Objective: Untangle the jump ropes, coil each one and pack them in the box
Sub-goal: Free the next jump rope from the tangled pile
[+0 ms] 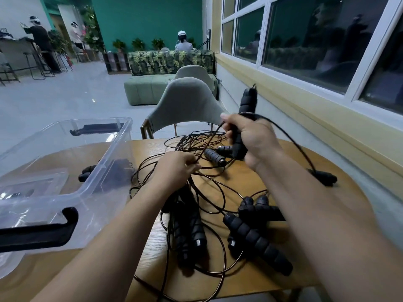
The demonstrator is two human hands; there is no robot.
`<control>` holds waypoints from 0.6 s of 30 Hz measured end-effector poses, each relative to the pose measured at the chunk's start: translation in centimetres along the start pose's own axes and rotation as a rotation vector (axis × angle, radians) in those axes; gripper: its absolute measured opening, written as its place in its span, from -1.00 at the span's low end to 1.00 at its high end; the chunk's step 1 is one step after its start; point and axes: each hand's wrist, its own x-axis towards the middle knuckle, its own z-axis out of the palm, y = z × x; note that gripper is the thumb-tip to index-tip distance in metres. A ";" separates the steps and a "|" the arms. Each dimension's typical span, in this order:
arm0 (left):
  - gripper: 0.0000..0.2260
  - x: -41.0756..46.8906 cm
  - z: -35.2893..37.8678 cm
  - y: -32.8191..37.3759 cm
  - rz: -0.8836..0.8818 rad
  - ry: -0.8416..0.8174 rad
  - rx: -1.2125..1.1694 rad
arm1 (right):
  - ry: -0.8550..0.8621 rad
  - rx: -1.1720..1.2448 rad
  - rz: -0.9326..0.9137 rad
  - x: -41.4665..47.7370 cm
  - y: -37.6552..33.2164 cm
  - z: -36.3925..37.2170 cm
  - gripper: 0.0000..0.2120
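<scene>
A tangle of thin dark jump-rope cords (209, 192) lies across the round wooden table (340, 192). My right hand (250, 140) grips a black foam handle (247, 103) held upright above the table, with a cord looping over it. My left hand (176, 166) pinches a cord in the middle of the tangle. Several more black handles lie on the table: a pair near my left forearm (192, 234), a cluster by my right forearm (257, 238), one at the far middle (214, 156) and one at the right (325, 178).
A clear plastic box (104, 171) with black latches stands on the left of the table; dark handles show through its wall. A grey-green chair (185, 103) is tucked in at the far side. A wall with windows runs along the right.
</scene>
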 end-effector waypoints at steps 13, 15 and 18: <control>-0.66 -0.3 0.0 -0.1 0.013 0.013 0.054 | 0.170 0.174 -0.063 1.9 -3.9 -3.9 -0.84; -0.61 -0.4 -0.1 0.0 0.013 0.012 0.043 | 0.165 0.174 0.011 2.1 -2.9 -4.1 -0.82; -0.68 -0.4 -0.3 0.1 0.022 0.016 0.034 | 0.131 0.119 0.107 2.2 -1.0 -3.9 -0.82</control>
